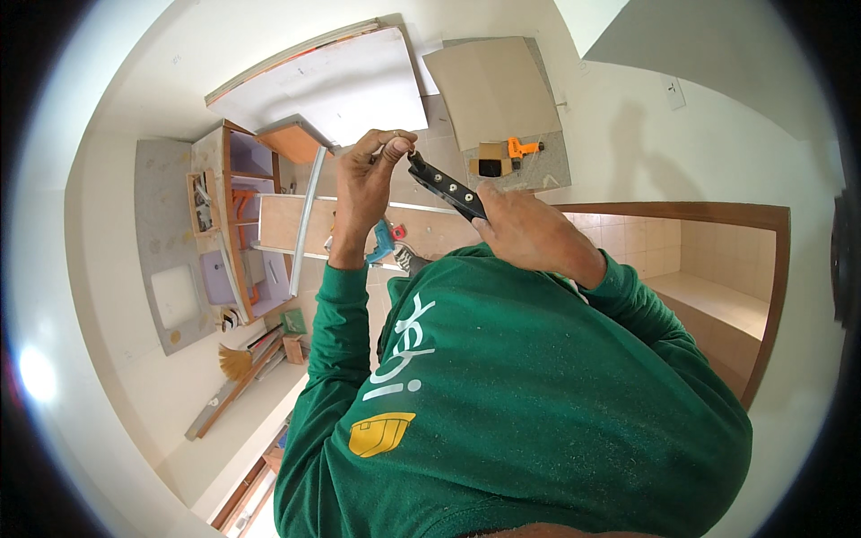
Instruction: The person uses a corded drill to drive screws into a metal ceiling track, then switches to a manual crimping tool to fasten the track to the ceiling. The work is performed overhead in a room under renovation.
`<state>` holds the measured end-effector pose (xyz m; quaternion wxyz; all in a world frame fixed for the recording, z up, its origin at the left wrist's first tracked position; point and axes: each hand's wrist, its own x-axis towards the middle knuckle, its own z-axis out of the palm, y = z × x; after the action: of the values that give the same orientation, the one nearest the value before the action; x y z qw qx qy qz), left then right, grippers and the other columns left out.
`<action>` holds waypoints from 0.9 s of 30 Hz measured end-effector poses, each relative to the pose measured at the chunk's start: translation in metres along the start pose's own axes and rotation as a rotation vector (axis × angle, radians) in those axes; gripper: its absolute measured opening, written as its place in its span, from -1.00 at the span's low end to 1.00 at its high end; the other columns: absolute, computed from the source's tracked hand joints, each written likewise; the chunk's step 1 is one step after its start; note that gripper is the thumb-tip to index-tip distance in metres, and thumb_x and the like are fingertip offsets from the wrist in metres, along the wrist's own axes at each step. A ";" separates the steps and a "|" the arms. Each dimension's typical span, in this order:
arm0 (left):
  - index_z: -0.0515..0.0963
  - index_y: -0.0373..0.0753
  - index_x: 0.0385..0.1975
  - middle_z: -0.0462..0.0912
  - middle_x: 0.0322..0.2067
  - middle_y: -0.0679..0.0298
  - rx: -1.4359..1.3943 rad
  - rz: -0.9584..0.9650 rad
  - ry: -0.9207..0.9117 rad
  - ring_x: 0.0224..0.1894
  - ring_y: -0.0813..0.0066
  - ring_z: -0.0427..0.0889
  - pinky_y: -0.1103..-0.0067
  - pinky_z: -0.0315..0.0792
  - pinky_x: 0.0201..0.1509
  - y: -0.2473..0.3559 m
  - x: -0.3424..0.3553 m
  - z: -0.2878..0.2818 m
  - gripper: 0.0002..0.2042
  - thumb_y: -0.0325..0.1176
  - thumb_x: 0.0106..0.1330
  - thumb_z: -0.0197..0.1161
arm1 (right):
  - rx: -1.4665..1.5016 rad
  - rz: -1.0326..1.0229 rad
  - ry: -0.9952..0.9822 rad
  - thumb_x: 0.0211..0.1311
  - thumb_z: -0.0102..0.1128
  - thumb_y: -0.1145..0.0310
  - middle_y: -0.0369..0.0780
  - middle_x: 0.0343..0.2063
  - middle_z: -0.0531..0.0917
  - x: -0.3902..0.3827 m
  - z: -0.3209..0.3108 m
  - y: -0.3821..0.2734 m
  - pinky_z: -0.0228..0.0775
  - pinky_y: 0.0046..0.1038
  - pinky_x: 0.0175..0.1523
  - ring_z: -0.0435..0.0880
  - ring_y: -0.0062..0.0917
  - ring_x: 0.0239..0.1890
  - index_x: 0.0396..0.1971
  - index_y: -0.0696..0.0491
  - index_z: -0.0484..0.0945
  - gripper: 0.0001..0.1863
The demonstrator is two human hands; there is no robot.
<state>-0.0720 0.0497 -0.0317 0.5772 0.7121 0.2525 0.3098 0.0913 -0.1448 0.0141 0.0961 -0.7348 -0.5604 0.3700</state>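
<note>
Held out in front of my chest is a long, flat black tool (446, 190) with several pale round rivet-like spots along it; its exact kind does not show. My right hand (543, 229) is closed round its near right end. At the far left end of the tool, my left hand (366, 184) is raised with thumb and forefinger pinched together. Whatever sits between those fingertips is too small to name. The pinch is right beside the tool's narrow tip, and I cannot tell if they touch.
Below my hands lie a wooden board (285, 222) and a teal power tool (380, 242). A metal strip (308, 215) crosses the board's left part. Left stands an open cabinet (235, 229). An orange tool (525, 147) and a cardboard box (489, 153) rest near leaning panels (493, 90).
</note>
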 end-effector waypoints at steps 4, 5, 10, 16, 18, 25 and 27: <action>0.75 -0.34 -0.12 0.77 -0.24 0.22 0.031 0.007 -0.020 -0.13 0.50 0.68 0.50 0.60 0.07 -0.004 -0.002 -0.002 -0.72 -0.20 0.55 0.32 | 0.024 0.022 -0.026 0.53 0.12 0.23 0.20 -0.29 0.66 -0.001 0.001 -0.001 0.48 0.09 0.04 0.69 0.14 -0.13 0.00 0.28 0.38 -0.62; 0.74 -0.35 -0.13 0.77 -0.24 0.22 0.050 0.008 -0.024 -0.13 0.50 0.68 0.50 0.60 0.06 -0.001 -0.002 -0.003 -0.72 -0.20 0.55 0.32 | 0.032 0.018 -0.024 0.53 0.12 0.22 0.20 -0.28 0.66 -0.002 0.001 -0.001 0.47 0.09 0.05 0.69 0.14 -0.13 0.00 0.28 0.38 -0.62; 0.70 -0.36 -0.16 0.75 -0.27 0.24 0.090 0.022 -0.068 -0.13 0.52 0.66 0.51 0.59 0.04 0.007 -0.001 -0.005 -0.74 -0.24 0.57 0.29 | 0.059 0.031 -0.030 0.54 0.11 0.20 0.18 -0.23 0.65 -0.005 0.002 -0.002 0.46 0.06 0.10 0.67 0.11 -0.09 0.00 0.28 0.38 -0.61; 0.68 -0.33 -0.18 0.73 -0.25 0.30 0.069 -0.030 -0.165 -0.09 0.55 0.63 0.51 0.53 0.14 0.005 0.003 -0.010 -0.71 -0.19 0.61 0.23 | 0.073 0.039 -0.026 0.53 0.10 0.20 0.17 -0.19 0.64 -0.006 0.008 0.001 0.44 0.04 0.15 0.65 0.11 -0.02 0.00 0.28 0.40 -0.61; 0.68 -0.34 -0.17 0.74 -0.26 0.29 0.021 -0.048 -0.172 -0.10 0.54 0.64 0.49 0.55 0.14 0.005 0.002 -0.011 -0.73 -0.23 0.61 0.23 | 0.081 0.045 -0.024 0.53 0.11 0.21 0.18 -0.18 0.64 -0.008 0.009 0.001 0.43 0.04 0.15 0.65 0.11 -0.01 0.01 0.27 0.40 -0.62; 0.69 -0.34 -0.15 0.74 -0.25 0.29 -0.003 -0.048 -0.209 -0.08 0.52 0.65 0.48 0.55 0.18 0.005 0.004 -0.013 -0.73 -0.21 0.60 0.25 | 0.114 0.076 -0.038 0.53 0.10 0.21 0.17 -0.18 0.64 -0.012 0.008 -0.003 0.44 0.03 0.16 0.65 0.10 0.00 0.01 0.26 0.40 -0.63; 0.70 -0.32 -0.14 0.75 -0.24 0.27 0.028 -0.048 -0.200 -0.08 0.51 0.67 0.48 0.56 0.17 0.008 0.005 -0.011 -0.73 -0.20 0.59 0.26 | 0.110 0.081 -0.038 0.53 0.10 0.21 0.17 -0.17 0.64 -0.013 0.009 -0.002 0.44 0.02 0.17 0.65 0.09 0.00 0.00 0.26 0.40 -0.63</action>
<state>-0.0763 0.0590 -0.0220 0.5968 0.7411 0.2151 0.2198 0.0825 -0.1578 0.0148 0.1104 -0.7433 -0.5107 0.4177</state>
